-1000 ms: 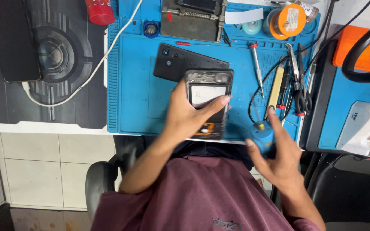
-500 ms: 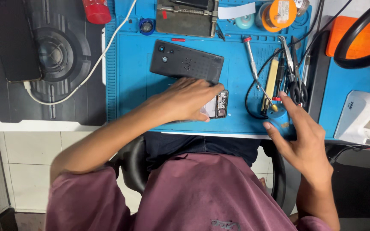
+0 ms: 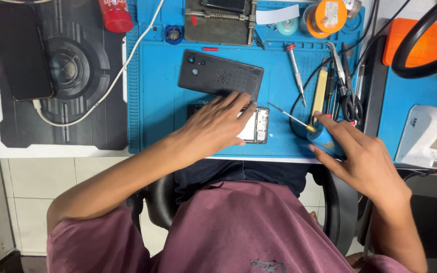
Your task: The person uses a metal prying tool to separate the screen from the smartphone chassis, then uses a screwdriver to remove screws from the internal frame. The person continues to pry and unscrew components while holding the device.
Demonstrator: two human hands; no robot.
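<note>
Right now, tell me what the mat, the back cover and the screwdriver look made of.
Mat: probably silicone or rubber; matte blue with moulded ridges and trays.
Back cover: likely plastic; dull dark grey with no glare, above the left hand.
Screwdriver: metal; shiny silver shaft, red cap.

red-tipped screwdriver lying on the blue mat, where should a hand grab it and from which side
Probably mid-shaft. The slim grey screwdriver with the red tip lies flat and nearly lengthwise on the blue silicone work mat, with bare mat to its left. Come from above, fingers pinching across the narrow barrel; the black cable and the tools on its right crowd that side.
</note>
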